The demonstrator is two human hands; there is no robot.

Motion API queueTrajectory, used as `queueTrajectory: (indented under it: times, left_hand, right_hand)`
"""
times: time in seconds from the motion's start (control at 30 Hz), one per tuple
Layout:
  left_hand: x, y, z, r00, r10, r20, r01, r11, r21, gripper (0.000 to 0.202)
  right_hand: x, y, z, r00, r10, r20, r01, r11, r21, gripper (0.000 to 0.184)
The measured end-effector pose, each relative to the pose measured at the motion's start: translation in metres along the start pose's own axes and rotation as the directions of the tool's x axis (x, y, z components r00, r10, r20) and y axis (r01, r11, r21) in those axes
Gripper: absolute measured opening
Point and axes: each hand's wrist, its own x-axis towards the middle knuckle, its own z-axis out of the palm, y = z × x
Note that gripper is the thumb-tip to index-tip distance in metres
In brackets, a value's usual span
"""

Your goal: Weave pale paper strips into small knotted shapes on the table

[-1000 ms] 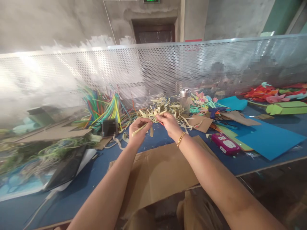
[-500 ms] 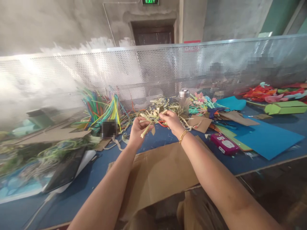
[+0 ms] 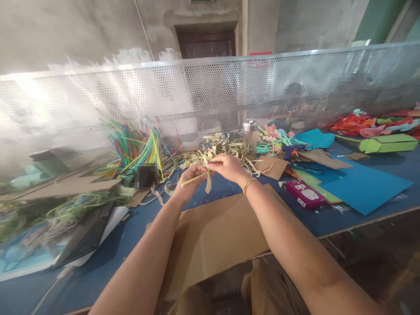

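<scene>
Pale green strips, which look like paper or dried leaf, are held in front of me, with a thin stem-like end pointing left. My left hand pinches them from the left. Close against it, my right hand, with a gold bracelet at the wrist, has its fingertips pressed together on the same strips. Exactly how the strips are joined is hidden by the fingers. Just behind both hands lies a loose pile of similar pale strips. Below them a sheet of brown cardboard lies at the table's near edge.
A steel-capped bottle stands behind the right hand. Coloured stems are heaped at the left. On the right lie a purple box, blue sheets and red cut pieces. A perforated metal screen runs along the back.
My right hand has moved left and slightly down, and now meets my left hand at the strips. The strips have turned, their thin end now pointing left. The view has shifted slightly.
</scene>
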Motion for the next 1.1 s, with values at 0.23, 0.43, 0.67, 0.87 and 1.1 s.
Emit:
queueTrajectory:
  times: [0.23,0.43,0.67,0.87,1.1]
  left_hand:
    - [0.001,0.0,-0.001,1.0,0.001,0.025,-0.003,0.997,0.071,0.021]
    - [0.002,-0.004,-0.004,0.994,0.072,-0.086,-0.052,0.975,0.215,0.023]
    - [0.0,0.005,-0.003,1.0,-0.008,-0.021,0.012,0.982,0.189,0.032]
    - [0.0,0.006,0.006,0.996,0.009,-0.084,0.001,0.993,0.117,0.027]
    - [0.002,-0.003,0.007,0.992,-0.09,-0.088,0.09,0.996,-0.012,0.029]
  right_hand:
    - [-0.002,-0.002,0.0,1.0,-0.029,0.004,0.029,0.999,0.036,0.011]
    - [-0.002,-0.004,0.007,0.995,0.086,0.053,-0.095,0.977,0.193,0.009]
    - [-0.001,-0.002,0.008,0.994,0.074,-0.08,-0.063,0.989,0.13,0.008]
    - [-0.006,-0.008,0.01,0.998,0.016,-0.061,-0.012,0.997,0.07,0.01]
    - [-0.004,0.004,0.012,1.0,0.014,0.003,-0.015,0.979,0.204,0.011]
